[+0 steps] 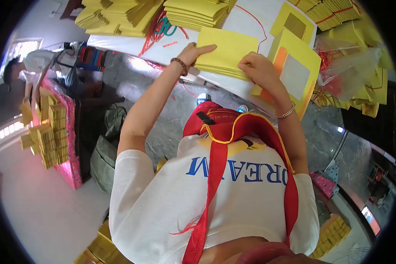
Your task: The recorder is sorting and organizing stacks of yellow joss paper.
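Observation:
A stack of yellow paper sheets (226, 46), thin and rectangular, lies at the near edge of the white table in front of me. My left hand (192, 56) grips its left end, thumb across the top and the other fingers hidden beneath or behind it. At the right end is my right hand (258, 69), its fingers curled in and pressed to the stack's near corner. Just right of that hand are yellow sheets (311, 57) with an orange strip and a grey panel. Scissors with green handles (165, 27) lie behind my left hand, beside red ties (152, 38).
Tall yellow paper stacks (119, 17) stand along the far side of the white table (119, 43). Clear plastic and a red bundle (350, 66) lie at the right among tied yellow paper. On the left, a person (39, 61) works at a pink-covered table (70, 169) with yellow bundles.

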A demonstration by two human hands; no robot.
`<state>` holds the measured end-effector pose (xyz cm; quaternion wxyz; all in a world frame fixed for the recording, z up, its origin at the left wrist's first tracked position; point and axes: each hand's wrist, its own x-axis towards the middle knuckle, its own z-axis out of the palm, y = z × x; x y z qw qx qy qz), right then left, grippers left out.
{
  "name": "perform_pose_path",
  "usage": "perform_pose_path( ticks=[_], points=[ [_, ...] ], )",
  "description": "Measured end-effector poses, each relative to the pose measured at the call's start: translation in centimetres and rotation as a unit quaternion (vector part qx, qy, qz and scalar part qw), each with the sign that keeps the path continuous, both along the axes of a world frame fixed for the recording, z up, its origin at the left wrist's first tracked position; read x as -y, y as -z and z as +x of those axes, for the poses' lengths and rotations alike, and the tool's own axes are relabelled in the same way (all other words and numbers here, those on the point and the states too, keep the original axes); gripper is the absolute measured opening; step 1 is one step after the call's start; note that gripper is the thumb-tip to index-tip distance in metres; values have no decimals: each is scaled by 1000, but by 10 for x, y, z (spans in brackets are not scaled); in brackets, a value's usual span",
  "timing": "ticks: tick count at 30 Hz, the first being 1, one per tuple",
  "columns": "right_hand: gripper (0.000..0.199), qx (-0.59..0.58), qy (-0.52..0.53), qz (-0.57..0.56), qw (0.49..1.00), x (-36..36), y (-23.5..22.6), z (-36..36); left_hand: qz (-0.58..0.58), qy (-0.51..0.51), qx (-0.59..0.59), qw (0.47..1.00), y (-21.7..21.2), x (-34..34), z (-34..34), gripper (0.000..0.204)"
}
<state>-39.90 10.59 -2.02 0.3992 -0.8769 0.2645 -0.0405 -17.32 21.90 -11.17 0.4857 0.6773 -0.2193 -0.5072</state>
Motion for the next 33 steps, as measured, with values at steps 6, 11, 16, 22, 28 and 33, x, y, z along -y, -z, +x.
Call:
perform_pose_path(
  ticks=[6, 11, 16, 22, 28, 33],
  points=[
    [21, 22, 70, -45, 996, 1, 15, -5, -33, 74, -152, 985, -38, 7, -18, 47],
    [16, 15, 118, -66, 991, -26, 14, -11, -126, 63, -128, 982, -38, -8, -34, 36],
    [22, 14, 183, -109, 977, -61, 7, -2, -170, 13, -199, 965, 0, -29, -36, 55],
    [101, 174, 284, -103, 937, -92, 26, 16, -253, 26, -252, 934, -23, -63, 4, 89],
    [126, 327, 213, 353, 850, -83, 39, 24, -294, 151, -61, 942, -60, -57, 38, 117],
    [128, 289, 241, 390, 840, -66, 35, 20, -322, 201, -12, 925, -74, -25, 47, 121]
  ],
)
